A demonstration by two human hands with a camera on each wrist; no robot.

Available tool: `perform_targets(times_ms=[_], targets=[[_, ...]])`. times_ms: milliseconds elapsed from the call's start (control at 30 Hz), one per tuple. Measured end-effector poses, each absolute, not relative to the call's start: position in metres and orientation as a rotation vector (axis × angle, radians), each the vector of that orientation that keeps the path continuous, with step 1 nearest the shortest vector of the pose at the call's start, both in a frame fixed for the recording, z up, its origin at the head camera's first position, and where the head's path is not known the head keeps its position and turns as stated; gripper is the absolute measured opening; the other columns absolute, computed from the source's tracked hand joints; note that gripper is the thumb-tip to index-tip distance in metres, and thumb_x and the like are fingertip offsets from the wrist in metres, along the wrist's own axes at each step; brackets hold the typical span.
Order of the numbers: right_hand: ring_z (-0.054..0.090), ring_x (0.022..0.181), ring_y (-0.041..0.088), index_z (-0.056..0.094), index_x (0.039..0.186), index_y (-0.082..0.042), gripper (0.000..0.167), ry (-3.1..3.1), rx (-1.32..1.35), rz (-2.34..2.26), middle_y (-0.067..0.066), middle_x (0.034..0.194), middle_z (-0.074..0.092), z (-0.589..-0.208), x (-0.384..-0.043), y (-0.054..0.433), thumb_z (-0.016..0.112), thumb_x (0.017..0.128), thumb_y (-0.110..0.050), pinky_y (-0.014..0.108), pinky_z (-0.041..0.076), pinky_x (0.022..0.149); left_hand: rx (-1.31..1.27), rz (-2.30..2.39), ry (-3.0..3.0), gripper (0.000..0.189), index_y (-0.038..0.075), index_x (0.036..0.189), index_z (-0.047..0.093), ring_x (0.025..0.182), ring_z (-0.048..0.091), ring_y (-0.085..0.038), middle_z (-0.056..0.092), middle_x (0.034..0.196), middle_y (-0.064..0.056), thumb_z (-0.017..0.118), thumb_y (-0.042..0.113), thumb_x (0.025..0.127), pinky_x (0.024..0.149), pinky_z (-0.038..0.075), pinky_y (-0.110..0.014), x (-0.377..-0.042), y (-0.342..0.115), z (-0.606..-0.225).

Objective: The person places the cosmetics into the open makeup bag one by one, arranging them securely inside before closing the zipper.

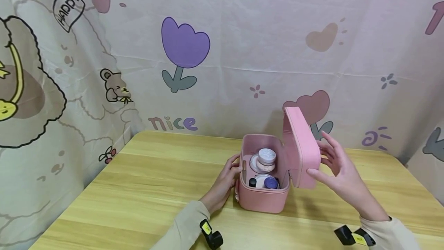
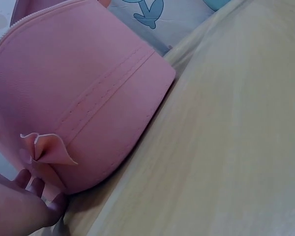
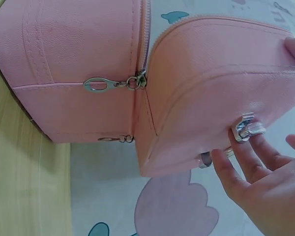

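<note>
A pink cosmetic case (image 1: 263, 200) stands on the table with its lid (image 1: 305, 153) swung up to the right. Inside are a white-lidded jar (image 1: 267, 156) on a clear round base, a blue-capped item (image 1: 271, 183) and a small black cap (image 1: 252, 182). My left hand (image 1: 223, 184) holds the case's left side at the rim, its fingers bent beside a pink bow (image 2: 49, 150). My right hand (image 1: 341, 178) is spread at the lid, thumb on its edge. Fingertips of that hand touch the metal handle fittings (image 3: 246, 129) on the lid's top.
The wood-grain table (image 1: 138, 188) extends left and right of the case. Behind it hangs a printed cloth (image 1: 236, 30) with flowers and cartoon figures. A zipper pull (image 3: 99, 84) dangles near the lid's hinge. Black bands (image 1: 211, 234) sit on the wrists.
</note>
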State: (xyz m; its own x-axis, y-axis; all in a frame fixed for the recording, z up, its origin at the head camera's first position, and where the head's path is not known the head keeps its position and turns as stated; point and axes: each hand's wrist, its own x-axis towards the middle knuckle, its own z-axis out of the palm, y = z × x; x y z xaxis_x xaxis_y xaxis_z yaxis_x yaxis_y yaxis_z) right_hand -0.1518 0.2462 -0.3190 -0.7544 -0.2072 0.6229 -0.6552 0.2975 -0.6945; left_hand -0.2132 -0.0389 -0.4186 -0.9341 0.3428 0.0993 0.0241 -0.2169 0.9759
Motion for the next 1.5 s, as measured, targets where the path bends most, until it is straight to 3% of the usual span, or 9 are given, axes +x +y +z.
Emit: perform_targets(times_ms=[500, 767, 1000, 1233, 1333, 1500], targets=[[0.051, 0.115, 0.003, 0.027, 0.150, -0.004, 0.095, -2.165, 0.808, 1.324, -0.008, 0.129, 0.052, -0.318, -0.153, 0.230, 0.068, 0.069, 0.024, 0.014, 0.039, 0.094, 0.418, 2.315, 1.769, 0.055, 0.011, 0.148, 0.033, 0.124, 0.041, -0.034, 0.036, 0.143, -0.020, 0.048, 0.021, 0.096, 0.092, 0.036, -0.033, -0.211, -0.037, -0.417], [0.050, 0.111, -0.002, 0.035, 0.148, -0.005, 0.093, -2.267, 0.797, 1.110, 0.014, 0.124, 0.056, -0.312, -0.156, 0.210, 0.081, 0.068, 0.007, 0.011, 0.036, 0.093, 0.369, 2.372, 1.715, 0.052, 0.006, 0.143, 0.036, 0.123, 0.042, -0.035, 0.039, 0.144, -0.019, 0.050, 0.020, 0.095, 0.088, 0.034, -0.029, -0.209, -0.036, -0.416], [0.052, 0.114, 0.005, 0.045, 0.140, -0.002, 0.087, -2.256, 0.887, 0.944, 0.015, 0.125, 0.060, -0.311, -0.160, 0.197, 0.086, 0.063, 0.001, 0.013, 0.038, 0.095, 0.380, 2.374, 1.728, 0.051, 0.005, 0.142, 0.037, 0.125, 0.042, -0.034, 0.039, 0.144, -0.017, 0.049, 0.022, 0.095, 0.093, 0.034, -0.032, -0.209, -0.035, -0.418], [0.056, 0.111, 0.021, 0.045, 0.139, -0.002, 0.086, -2.321, 0.929, 0.869, 0.013, 0.127, 0.059, -0.311, -0.160, 0.191, 0.087, 0.064, -0.006, 0.011, 0.035, 0.095, 0.345, 2.349, 1.764, 0.051, 0.004, 0.140, 0.039, 0.115, 0.046, -0.020, 0.042, 0.141, -0.012, 0.050, 0.024, 0.094, 0.091, 0.033, -0.031, -0.209, -0.034, -0.418], [0.055, 0.109, 0.020, 0.046, 0.139, -0.005, 0.083, -2.369, 0.945, 0.829, 0.010, 0.128, 0.058, -0.309, -0.160, 0.187, 0.087, 0.067, -0.011, 0.016, 0.039, 0.093, 0.305, 2.347, 1.776, 0.051, 0.002, 0.137, 0.041, 0.109, 0.045, -0.017, 0.043, 0.138, -0.012, 0.051, 0.024, 0.092, 0.088, 0.032, -0.030, -0.208, -0.033, -0.418], [0.056, 0.109, 0.021, 0.051, 0.136, -0.007, 0.075, -2.470, 0.965, 0.744, 0.006, 0.128, 0.058, -0.308, -0.159, 0.177, 0.086, 0.071, -0.019, 0.041, 0.047, 0.090, 0.268, 2.341, 1.772, 0.051, 0.001, 0.135, 0.042, 0.109, 0.044, -0.019, 0.045, 0.135, -0.012, 0.051, 0.025, 0.091, 0.089, 0.030, -0.030, -0.205, -0.032, -0.417]])
